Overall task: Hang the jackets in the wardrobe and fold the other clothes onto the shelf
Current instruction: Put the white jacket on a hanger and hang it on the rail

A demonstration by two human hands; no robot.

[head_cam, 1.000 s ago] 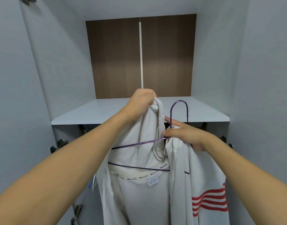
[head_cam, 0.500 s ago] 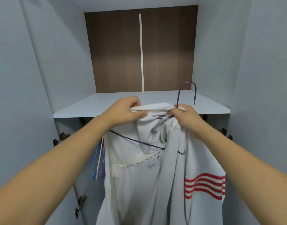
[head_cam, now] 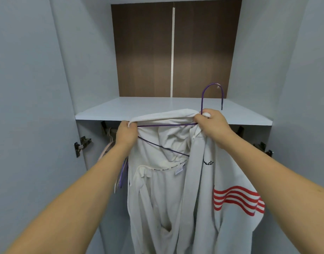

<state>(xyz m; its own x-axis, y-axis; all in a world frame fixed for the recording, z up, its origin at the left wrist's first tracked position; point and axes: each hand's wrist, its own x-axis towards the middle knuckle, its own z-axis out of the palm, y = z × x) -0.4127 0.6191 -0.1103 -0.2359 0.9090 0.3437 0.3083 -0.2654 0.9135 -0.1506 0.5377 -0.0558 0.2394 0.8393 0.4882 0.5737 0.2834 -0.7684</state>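
hands spread apart | jacket [head_cam: 175, 189] collar stretched along hanger [head_cam: 203, 107]

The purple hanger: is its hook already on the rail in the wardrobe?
No, the purple hanger has its hook free in the air above the shelf, held by the right hand.

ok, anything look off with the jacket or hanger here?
Yes. The white jacket sits lopsided on the purple hanger: the hanger's left side is bare wire, uncovered inside the open collar, which the left hand and right hand hold stretched.
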